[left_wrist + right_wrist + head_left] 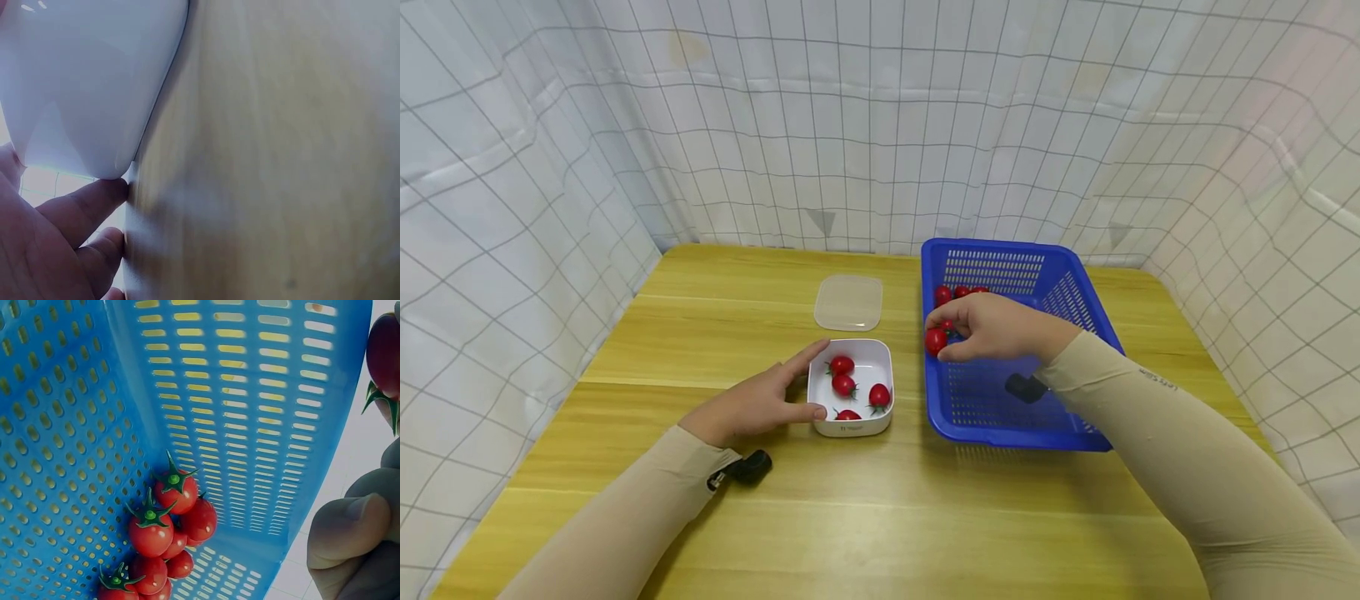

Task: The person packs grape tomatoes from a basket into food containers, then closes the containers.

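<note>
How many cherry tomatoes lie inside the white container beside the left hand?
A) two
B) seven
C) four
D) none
C: the head view shows four cherry tomatoes in the white container, which the left hand touches at its side.

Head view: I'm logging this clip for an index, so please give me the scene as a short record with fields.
setting: wooden table, checked cloth walls
left hand: left hand rests against the side of the white container, fingers straight
white container contents: four cherry tomatoes
right hand: right hand pinches a cherry tomato over the blue basket
basket contents: more tomatoes heaped in one corner
lid: clear lid lies flat behind the container, apart from it
</note>
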`<state>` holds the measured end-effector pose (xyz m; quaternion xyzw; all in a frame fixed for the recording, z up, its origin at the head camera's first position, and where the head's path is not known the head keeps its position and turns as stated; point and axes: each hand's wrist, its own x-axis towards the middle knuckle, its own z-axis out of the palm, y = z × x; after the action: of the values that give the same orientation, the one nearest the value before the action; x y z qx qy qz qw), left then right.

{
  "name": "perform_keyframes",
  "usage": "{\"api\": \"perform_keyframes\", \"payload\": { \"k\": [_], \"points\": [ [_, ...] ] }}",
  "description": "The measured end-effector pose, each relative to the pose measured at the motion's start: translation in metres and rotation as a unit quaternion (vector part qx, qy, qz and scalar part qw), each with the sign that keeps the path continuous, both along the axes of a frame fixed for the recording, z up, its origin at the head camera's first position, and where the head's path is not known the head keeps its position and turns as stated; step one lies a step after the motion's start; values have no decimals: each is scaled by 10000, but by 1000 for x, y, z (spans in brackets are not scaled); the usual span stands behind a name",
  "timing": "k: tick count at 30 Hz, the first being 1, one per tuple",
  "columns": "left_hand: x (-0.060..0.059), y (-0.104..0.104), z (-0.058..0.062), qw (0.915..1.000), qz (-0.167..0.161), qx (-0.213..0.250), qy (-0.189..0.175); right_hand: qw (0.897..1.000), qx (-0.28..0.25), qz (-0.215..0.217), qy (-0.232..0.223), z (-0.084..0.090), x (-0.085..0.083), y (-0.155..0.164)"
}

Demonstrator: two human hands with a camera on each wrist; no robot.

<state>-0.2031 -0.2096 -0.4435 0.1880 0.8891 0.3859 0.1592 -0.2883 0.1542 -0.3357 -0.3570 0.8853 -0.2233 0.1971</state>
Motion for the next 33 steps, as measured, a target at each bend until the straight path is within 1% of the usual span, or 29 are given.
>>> {"api": "perform_keyframes", "payload": {
  "k": [9, 21, 26, 33],
  "points": [
    [1, 0, 1, 10000, -1, 6, -4, 10000, -4, 2, 4, 0, 1, -3],
    [1, 1, 1, 10000, 5, 76, -44, 9996, -69, 245, 109, -2, 1, -8],
    [1, 0, 1, 10000, 3, 89, -42, 9997, -120, 229, 18, -3, 1, -9],
    [2, 0, 1, 10000, 9, 71, 12, 9995, -171, 265, 102, -5, 0, -10]
  ]
}}
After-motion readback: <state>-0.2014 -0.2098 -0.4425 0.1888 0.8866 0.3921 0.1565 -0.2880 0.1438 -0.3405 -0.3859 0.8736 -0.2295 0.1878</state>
